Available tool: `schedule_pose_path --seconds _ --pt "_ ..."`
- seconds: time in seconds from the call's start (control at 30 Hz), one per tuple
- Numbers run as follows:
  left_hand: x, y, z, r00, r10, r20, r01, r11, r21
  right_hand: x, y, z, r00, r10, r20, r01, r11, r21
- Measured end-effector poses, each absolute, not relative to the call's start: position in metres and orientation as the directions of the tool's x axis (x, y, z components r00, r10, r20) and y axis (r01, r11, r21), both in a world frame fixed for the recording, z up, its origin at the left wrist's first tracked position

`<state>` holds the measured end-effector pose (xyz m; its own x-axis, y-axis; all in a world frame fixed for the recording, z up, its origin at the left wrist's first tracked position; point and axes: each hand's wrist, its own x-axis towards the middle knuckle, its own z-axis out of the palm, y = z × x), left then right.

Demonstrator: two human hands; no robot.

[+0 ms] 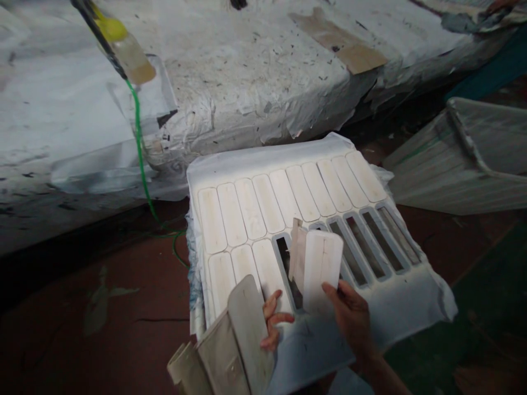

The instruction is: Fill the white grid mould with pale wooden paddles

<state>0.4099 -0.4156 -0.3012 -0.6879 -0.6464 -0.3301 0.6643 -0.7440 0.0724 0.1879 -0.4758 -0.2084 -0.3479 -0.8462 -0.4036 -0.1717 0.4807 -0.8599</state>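
My right hand (353, 312) pinches the lower right edge of a white rounded panel (324, 269), which has a thin strip folded out along its left side. The panel is raised over the slotted white board (304, 340). At the board's lower left, my left hand (275, 321) is wrapped round the edge of several beige-grey panels with folded fabric parts (224, 351); its palm is hidden behind them. Similar pale panels (265, 200) lie side by side along the board's far row and at the left of its near row. Bare grey-rimmed slots (374, 241) show at the right of the near row.
Behind the board runs a long, stained, white-covered table (247, 71). On it are a bottle with a yellow top (134, 57) and brown cardboard (358, 57). A green cable (140, 137) hangs to the floor. A pale bin-like container (436, 159) stands at right; another person's hand (500, 5) shows top right.
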Motion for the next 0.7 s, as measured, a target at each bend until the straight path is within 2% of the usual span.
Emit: schedule_pose_path --seconds 0.1,0.23,0.37,0.53,0.7 --pt "0.401 -0.415 -0.319 -0.667 -0.675 -0.316 0.693 -0.717 0.070 0.188 -0.467 -0.230 -0.361 -0.827 -0.431 -0.180 0.516 -0.837" --pt "0.404 -0.411 -0.334 -0.672 -0.643 -0.367 0.678 -0.734 0.045 0.179 -0.454 -0.253 -0.313 -0.848 -0.428 -0.391 0.526 -0.755" --pt "0.407 -0.411 -0.339 -0.696 -0.645 -0.316 0.669 -0.742 0.040 0.173 -0.464 -0.271 -0.232 -0.845 -0.482 -0.517 0.527 -0.674" --pt "0.404 -0.413 -0.345 -0.690 -0.681 -0.245 0.682 -0.725 0.094 0.175 -0.498 -0.298 -0.112 -0.825 -0.554 -0.472 0.535 -0.701" --pt "0.399 -0.427 -0.352 -0.666 -0.703 -0.249 0.714 -0.697 0.059 0.180 -0.518 -0.315 0.035 -0.765 -0.644 -0.329 0.599 -0.730"
